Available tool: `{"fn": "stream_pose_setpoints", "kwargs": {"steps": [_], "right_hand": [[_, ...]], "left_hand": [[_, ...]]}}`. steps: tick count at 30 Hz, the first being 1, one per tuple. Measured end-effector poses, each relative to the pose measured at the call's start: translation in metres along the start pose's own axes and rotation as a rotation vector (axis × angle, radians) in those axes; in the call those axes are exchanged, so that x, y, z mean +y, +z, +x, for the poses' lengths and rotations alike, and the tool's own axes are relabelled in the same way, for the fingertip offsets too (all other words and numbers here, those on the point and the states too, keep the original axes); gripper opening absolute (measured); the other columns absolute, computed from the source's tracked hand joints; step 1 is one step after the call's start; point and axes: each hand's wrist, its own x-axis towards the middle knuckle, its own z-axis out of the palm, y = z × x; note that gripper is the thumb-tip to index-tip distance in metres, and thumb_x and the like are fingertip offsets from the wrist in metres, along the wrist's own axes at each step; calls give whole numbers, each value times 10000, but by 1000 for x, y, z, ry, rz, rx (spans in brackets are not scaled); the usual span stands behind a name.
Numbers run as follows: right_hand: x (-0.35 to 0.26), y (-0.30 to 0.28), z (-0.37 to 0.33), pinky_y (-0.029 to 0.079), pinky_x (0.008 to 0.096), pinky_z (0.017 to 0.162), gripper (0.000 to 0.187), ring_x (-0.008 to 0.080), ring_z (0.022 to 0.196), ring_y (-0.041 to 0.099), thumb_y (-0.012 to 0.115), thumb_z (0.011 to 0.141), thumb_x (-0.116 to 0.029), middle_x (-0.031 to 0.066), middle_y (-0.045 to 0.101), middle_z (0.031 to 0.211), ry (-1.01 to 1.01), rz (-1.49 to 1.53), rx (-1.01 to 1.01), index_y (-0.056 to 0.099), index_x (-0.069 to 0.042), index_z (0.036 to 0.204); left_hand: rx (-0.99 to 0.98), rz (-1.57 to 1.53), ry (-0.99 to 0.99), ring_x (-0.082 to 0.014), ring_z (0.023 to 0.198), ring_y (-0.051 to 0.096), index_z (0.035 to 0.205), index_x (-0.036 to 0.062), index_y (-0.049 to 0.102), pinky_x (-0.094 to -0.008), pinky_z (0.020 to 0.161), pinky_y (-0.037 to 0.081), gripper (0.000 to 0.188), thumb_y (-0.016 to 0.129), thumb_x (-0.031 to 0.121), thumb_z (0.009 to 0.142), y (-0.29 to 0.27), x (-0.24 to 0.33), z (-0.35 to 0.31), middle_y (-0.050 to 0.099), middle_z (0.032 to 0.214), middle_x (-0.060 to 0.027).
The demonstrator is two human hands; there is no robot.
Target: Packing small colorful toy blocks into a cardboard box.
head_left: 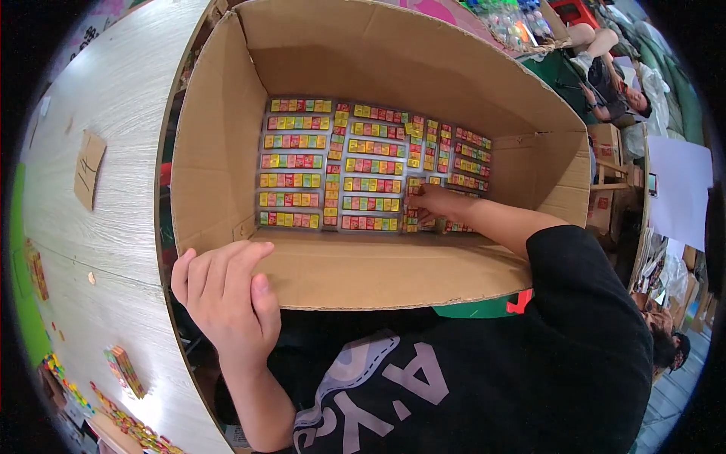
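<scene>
A large open cardboard box (393, 276) stands in front of me. Its floor is covered with clear-wrapped packs (372, 184) of small yellow, red, pink and green pieces, laid in rows, with some strips turned crosswise between them. My right hand (440, 202) reaches down inside, right of the middle. Its fingers are bent and pinched on one of the small colourful packs (413, 215), partly hidden by the hand. At the near left corner my left hand (231, 291) is hooked over the box's rim, fingers bent and thumb against the near wall.
A pale wooden table (125, 144) on the left bears a cardboard scrap (89, 170), a small colourful pack (125, 371) and loose sweets-like pieces. Behind the box is a carton of small bottles (514, 23). A person (616, 91) sits at the far right, near stacked cartons.
</scene>
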Motion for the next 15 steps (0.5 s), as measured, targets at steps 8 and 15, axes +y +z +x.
{"fn": "stream_pose_setpoints", "kwargs": {"steps": [8, 15], "right_hand": [[0, 6, 5, 594, 314, 668, 429, 160, 817, 635, 646, 941, -339, 74, 623, 989, -76, -52, 72, 521, 0, 1171], [2, 12, 15, 597, 327, 670, 487, 172, 867, 633, 638, 937, -386, 104, 620, 1014, -104, -152, 84, 524, 35, 1155]], "left_hand": [[-7, 2, -6, -213, 924, 581, 964, 118, 671, -414, 1033, 315, 234, 468, 186, 871, -1, 1, 1, 667, 939, -34], [3, -23, 0, -214, 923, 584, 963, 110, 671, -416, 1022, 326, 223, 479, 172, 869, -1, 0, 1, 665, 936, -41]]}}
